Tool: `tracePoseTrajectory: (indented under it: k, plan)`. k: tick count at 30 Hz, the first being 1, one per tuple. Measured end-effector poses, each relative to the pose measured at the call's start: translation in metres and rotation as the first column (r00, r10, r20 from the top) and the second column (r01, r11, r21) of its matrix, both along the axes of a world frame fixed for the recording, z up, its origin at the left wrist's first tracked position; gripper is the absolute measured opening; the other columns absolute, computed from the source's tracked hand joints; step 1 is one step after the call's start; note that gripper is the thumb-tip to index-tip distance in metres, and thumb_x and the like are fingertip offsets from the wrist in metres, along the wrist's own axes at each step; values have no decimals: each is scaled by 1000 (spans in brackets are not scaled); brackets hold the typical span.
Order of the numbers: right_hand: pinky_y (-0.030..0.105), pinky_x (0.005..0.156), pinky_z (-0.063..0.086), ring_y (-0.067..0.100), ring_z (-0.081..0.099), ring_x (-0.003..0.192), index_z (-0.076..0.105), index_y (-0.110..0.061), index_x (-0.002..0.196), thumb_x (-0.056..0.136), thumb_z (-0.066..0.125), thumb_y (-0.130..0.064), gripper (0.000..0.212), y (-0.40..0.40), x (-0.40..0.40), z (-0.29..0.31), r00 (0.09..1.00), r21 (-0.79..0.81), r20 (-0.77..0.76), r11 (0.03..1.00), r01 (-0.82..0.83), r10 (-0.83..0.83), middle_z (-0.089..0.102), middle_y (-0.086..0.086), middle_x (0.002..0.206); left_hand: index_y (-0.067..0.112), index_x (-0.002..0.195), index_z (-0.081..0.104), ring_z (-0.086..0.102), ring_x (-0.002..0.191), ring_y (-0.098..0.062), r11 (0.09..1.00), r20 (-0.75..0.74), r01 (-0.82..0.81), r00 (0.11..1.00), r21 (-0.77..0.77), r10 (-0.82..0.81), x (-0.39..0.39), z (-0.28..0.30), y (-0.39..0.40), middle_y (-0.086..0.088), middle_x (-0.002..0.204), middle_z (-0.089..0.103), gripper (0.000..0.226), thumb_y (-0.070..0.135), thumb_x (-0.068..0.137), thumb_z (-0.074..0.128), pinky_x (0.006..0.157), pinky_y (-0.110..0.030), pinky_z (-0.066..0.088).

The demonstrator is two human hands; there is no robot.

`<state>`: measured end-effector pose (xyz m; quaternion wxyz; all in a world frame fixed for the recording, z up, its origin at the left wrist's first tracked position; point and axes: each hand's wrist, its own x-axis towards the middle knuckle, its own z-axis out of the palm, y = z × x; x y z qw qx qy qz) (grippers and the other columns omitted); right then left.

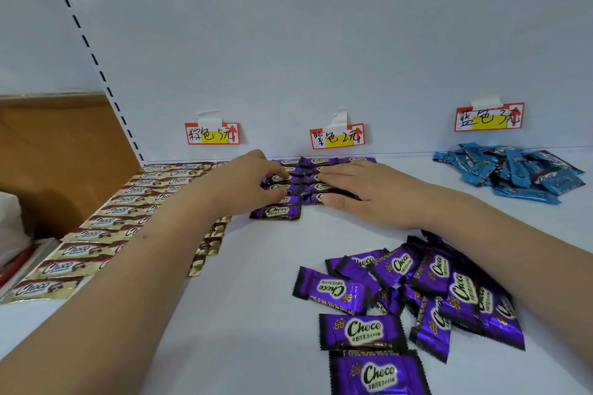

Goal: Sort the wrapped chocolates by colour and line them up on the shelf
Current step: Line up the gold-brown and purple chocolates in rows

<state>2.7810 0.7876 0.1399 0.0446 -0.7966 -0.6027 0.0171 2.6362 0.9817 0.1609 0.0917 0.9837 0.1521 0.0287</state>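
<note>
Purple wrapped chocolates lie in rows at the back of the white shelf, under the middle price tag. My left hand rests on the left column with its fingertips pinching a purple chocolate. My right hand lies flat, fingers spread, on the right column. The nearest lined-up purple chocolate sits just below my left hand. A loose pile of purple chocolates lies at the front right. Gold-brown chocolates stand in rows at the left. A heap of blue chocolates sits at the back right.
Three handwritten price tags hang on the back wall: the left tag, the middle one, and the right tag. A slotted shelf upright runs down the left. Past it are a brown surface and a white bag.
</note>
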Motion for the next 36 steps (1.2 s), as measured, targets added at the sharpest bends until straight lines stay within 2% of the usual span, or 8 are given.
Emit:
tracePoseTrajectory:
  k: [3, 6, 8, 11, 17, 22, 28, 36]
  plan:
    - [32, 121, 15, 11, 18, 147, 27, -27, 154, 84, 11, -70, 84, -3, 0, 6, 999, 29, -17, 998, 50, -50, 21, -11, 161, 32, 142, 47, 48, 114, -15, 1000, 60, 10, 998, -4, -10, 3, -1, 1, 1, 130, 46, 48, 48, 96, 51, 99, -33, 41]
    - [32, 120, 15, 12, 17, 148, 24, -26, 155, 83, 11, -70, 85, -6, 8, 12, 990, 55, 4, 988, 143, -143, 19, -9, 162, 28, 147, 42, 40, 132, -16, 1000, 148, 24, 989, -15, -22, 8, -4, 5, 3, 148, 40, 49, 44, 101, 43, 110, -35, 33]
    - [34, 121, 15, 12, 16, 148, 22, -24, 156, 81, 11, -71, 88, -9, 16, 11, 980, 34, -17, 979, 199, -199, 17, -9, 163, 24, 149, 41, 36, 138, -16, 999, 124, 21, 992, -34, -16, 12, -8, 7, 2, 153, 36, 47, 39, 104, 36, 112, -31, 27]
    - [34, 122, 14, 13, 16, 148, 22, -25, 156, 81, 13, -73, 90, -15, 26, 6, 965, -5, -79, 968, 251, -250, 16, -8, 163, 20, 145, 45, 39, 134, -16, 999, 41, 19, 999, -32, -18, 16, -14, 8, 1, 151, 39, 46, 36, 106, 29, 112, -30, 27]
    - [31, 122, 11, 13, 16, 149, 22, -24, 155, 86, 18, -70, 84, -15, 28, 4, 961, -14, -114, 968, 252, -252, 17, -6, 163, 19, 145, 45, 38, 132, -22, 1000, 39, -11, 999, 9, 11, 16, -17, 15, -2, 150, 41, 46, 34, 106, 27, 112, -36, 30]
    - [31, 122, 11, 11, 15, 149, 21, -25, 156, 82, 16, -72, 87, -13, 25, 5, 962, -1, -134, 971, 239, -237, 17, -8, 163, 22, 153, 30, 28, 142, -16, 998, 95, 48, 995, -43, -44, 22, -20, 6, 3, 158, 32, 48, 32, 106, 28, 116, -29, 18]
    - [28, 121, 9, 11, 13, 149, 20, -25, 156, 92, 22, -66, 75, -15, 26, 4, 962, -2, -126, 970, 242, -241, 15, -8, 163, 20, 151, 36, 28, 142, -12, 997, 56, 37, 998, -68, -33, 26, -22, 7, 3, 157, 33, 47, 31, 107, 25, 117, -26, 17]
    - [28, 119, 9, 11, 13, 148, 20, -25, 156, 92, 21, -66, 76, -14, 24, 5, 970, -27, -122, 977, 210, -212, 16, -9, 163, 17, 149, 40, 31, 140, -13, 997, 60, 56, 997, -50, -53, 23, -19, 7, 1, 156, 36, 46, 31, 107, 26, 110, -20, 17]
